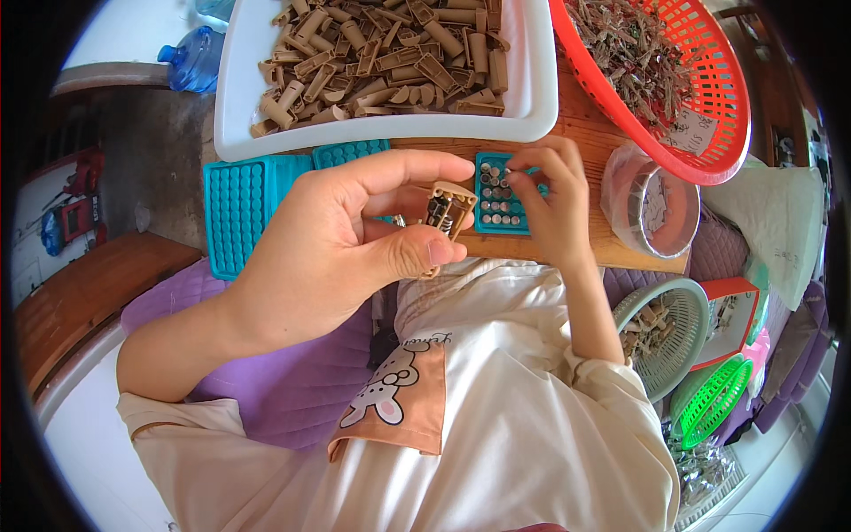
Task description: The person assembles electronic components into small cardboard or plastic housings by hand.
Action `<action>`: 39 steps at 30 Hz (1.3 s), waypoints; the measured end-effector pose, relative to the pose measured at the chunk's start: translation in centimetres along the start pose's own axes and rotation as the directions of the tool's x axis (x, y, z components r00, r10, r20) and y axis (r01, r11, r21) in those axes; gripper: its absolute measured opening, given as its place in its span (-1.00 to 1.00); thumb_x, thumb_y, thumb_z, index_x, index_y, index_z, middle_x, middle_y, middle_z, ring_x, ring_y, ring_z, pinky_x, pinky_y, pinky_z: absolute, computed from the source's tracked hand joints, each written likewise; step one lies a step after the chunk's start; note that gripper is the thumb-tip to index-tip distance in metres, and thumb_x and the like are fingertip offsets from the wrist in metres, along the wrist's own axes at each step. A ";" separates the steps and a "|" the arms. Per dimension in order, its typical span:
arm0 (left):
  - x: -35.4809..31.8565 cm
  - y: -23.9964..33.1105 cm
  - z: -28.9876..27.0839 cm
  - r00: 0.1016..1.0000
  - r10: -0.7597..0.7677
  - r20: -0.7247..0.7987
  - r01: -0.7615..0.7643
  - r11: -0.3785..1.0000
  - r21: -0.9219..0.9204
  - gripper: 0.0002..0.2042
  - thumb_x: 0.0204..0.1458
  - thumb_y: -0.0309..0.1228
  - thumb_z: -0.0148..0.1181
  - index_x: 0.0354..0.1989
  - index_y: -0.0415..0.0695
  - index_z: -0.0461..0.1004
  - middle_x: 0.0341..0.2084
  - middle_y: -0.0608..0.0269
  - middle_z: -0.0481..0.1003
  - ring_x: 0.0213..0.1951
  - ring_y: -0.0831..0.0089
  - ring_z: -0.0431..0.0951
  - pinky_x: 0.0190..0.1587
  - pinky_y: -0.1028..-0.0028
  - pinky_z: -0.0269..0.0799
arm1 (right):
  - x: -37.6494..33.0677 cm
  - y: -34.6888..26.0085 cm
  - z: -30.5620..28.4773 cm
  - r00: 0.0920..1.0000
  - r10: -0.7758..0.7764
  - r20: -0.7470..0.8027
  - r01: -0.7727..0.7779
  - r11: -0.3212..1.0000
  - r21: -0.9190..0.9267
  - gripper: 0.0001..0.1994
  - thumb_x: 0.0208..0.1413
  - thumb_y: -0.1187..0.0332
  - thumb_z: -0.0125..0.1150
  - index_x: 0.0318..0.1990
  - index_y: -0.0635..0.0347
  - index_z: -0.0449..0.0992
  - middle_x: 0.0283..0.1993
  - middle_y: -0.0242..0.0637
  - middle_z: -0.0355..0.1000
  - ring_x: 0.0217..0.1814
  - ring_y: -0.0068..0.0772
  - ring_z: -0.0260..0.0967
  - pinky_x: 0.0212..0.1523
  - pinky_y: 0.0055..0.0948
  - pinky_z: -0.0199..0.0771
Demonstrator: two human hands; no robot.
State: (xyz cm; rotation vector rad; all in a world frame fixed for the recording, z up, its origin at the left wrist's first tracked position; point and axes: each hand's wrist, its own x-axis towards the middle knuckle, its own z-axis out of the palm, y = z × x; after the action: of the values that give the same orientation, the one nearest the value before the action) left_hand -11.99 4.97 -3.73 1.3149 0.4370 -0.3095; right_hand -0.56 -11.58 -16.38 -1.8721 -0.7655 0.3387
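My left hand (pixel 355 235) holds a small beige plastic housing (pixel 450 208) between thumb and fingers, its open side with metal parts facing up. My right hand (pixel 551 199) hovers over a small teal tray (pixel 489 213) filled with little metal cylinders, fingertips pinched at its upper edge near the housing; whether a piece sits between them I cannot tell. Both hands are close together above the wooden table edge (pixel 620 253).
A white tray (pixel 532 106) of beige housings lies ahead, with a red basket (pixel 722 133) of metal clips at right. Empty teal trays (pixel 239 208) sit left. A round plastic tub (pixel 651 208), a grey basket (pixel 674 332) and a green basket (pixel 714 399) stand at right.
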 end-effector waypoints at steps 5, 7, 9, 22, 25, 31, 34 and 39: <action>0.2 -0.1 0.2 1.000 -0.005 -0.024 0.006 0.999 0.050 -0.53 -0.12 -0.34 0.14 -0.04 -0.26 0.18 -0.30 0.18 0.37 -0.29 0.48 0.44 -0.29 0.59 0.38 | -2.0 -6.5 1.5 0.918 -0.112 -0.382 0.204 0.956 0.212 -0.81 -0.32 0.60 0.22 -0.47 0.18 0.41 -0.24 -0.24 0.14 -0.25 -0.43 0.15 -0.37 -0.58 0.28; 0.1 -0.7 0.2 0.998 0.064 -0.026 -0.063 0.998 0.029 -0.55 -0.13 -0.40 0.15 -0.05 -0.27 0.20 -0.30 0.21 0.37 -0.26 0.54 0.41 -0.28 0.61 0.37 | -1.9 -7.3 2.5 0.888 -0.144 -0.438 0.272 0.930 0.247 -0.79 -0.35 0.61 0.24 -0.47 0.18 0.41 -0.23 -0.22 0.12 -0.23 -0.43 0.14 -0.37 -0.59 0.28; 0.0 -0.3 0.1 0.998 0.053 -0.030 -0.051 0.998 0.044 -0.56 -0.13 -0.43 0.15 -0.05 -0.27 0.20 -0.30 0.23 0.37 -0.26 0.57 0.40 -0.27 0.62 0.37 | -1.9 -7.6 3.3 0.868 -0.213 -0.448 0.339 0.914 0.221 -0.78 -0.36 0.63 0.24 -0.47 0.19 0.41 -0.25 -0.23 0.13 -0.26 -0.44 0.16 -0.37 -0.60 0.27; -0.4 -0.2 0.3 1.000 -0.015 0.014 0.015 1.000 -0.006 -0.62 -0.12 -0.48 0.12 -0.08 -0.28 0.24 -0.30 0.23 0.39 -0.28 0.60 0.38 -0.24 0.62 0.35 | -2.4 -7.3 4.7 0.823 -0.292 -0.487 0.443 0.866 0.230 -0.75 -0.36 0.66 0.20 -0.45 0.21 0.35 -0.33 -0.23 0.17 -0.35 -0.40 0.22 -0.39 -0.58 0.29; -0.3 -0.4 0.3 0.999 -0.046 0.011 0.045 0.998 0.039 -0.64 -0.08 -0.49 0.08 -0.08 -0.28 0.23 -0.30 0.22 0.39 -0.28 0.59 0.38 -0.24 0.62 0.35 | -2.4 -6.8 4.6 0.825 -0.347 -0.446 0.465 0.865 0.188 -0.75 -0.38 0.67 0.16 -0.43 0.22 0.37 -0.32 -0.21 0.22 -0.36 -0.40 0.23 -0.38 -0.58 0.27; -0.2 0.1 -0.2 0.995 -0.097 0.025 0.099 0.989 -0.110 -0.70 -0.02 -0.43 -0.04 -0.10 -0.27 0.24 -0.31 0.20 0.38 -0.31 0.55 0.41 -0.28 0.61 0.35 | -1.6 -5.5 1.5 0.880 -0.383 -0.280 0.432 0.891 0.140 -0.74 -0.30 0.69 -0.02 -0.34 0.30 0.39 -0.35 -0.18 0.33 -0.33 -0.36 0.28 -0.36 -0.54 0.29; -0.1 0.4 -0.3 0.999 -0.033 0.008 0.034 0.994 -0.106 -0.73 -0.04 -0.42 -0.07 -0.15 -0.26 0.26 -0.35 0.21 0.38 -0.35 0.55 0.42 -0.29 0.60 0.34 | -1.0 -2.8 0.1 0.951 -0.062 -0.303 0.106 0.986 0.131 -0.81 -0.23 0.65 0.04 -0.35 0.32 0.39 -0.41 -0.25 0.34 -0.46 -0.46 0.28 -0.44 -0.60 0.29; 0.0 0.1 -0.3 1.000 -0.026 0.000 0.026 0.994 -0.103 -0.76 -0.10 -0.49 -0.12 -0.21 -0.25 0.28 -0.39 0.24 0.38 -0.39 0.57 0.41 -0.30 0.60 0.33 | -0.8 0.8 -0.5 0.991 0.104 0.088 -0.069 0.939 -0.336 -0.83 -0.22 0.52 0.12 -0.36 0.23 0.42 -0.39 -0.22 0.32 -0.42 -0.28 0.32 -0.40 -0.44 0.32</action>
State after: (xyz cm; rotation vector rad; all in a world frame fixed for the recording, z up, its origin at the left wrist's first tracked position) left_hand -11.96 5.30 -3.74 1.2097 0.4657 -0.3034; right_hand -0.60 -12.60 -16.94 -2.2256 -0.8537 0.3833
